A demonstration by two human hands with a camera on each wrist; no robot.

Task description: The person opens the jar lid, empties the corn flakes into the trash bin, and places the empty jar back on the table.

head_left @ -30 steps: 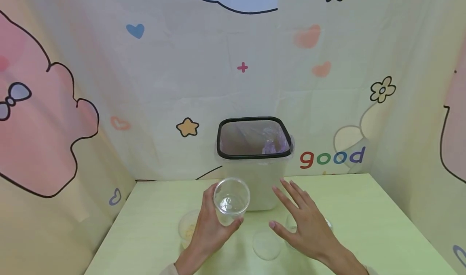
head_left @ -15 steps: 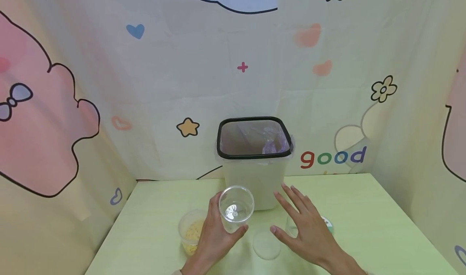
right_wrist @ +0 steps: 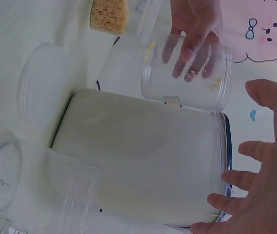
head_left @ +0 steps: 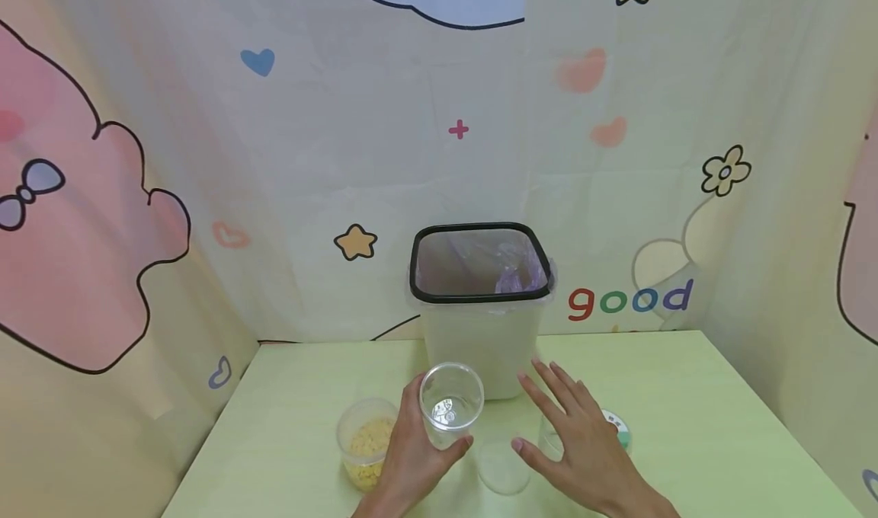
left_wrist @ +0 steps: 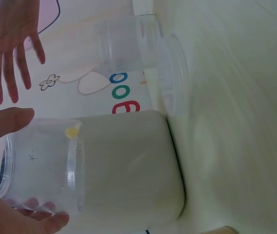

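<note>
My left hand grips a clear plastic jar with its mouth up, thumb on the near side, fingers round the far side. A few yellow flakes stick inside that jar in the right wrist view. My right hand hovers apart from it, fingers spread, holding nothing. Partly behind that hand stands a second clear jar, with a yellow bit near its base. A clear round lid lies on the table between the hands. Left of my left hand, a jar of yellowish flakes stands without a cover.
Right behind the held jar stands a pale bin with a black rim and a purplish liner. A round thing with a white and green top shows partly behind my right hand. Printed cloth encloses the pale green table.
My left hand has moved right and down with the jar, leaving more of the flake jar in view. My right hand has sunk slightly, fingers still spread.
</note>
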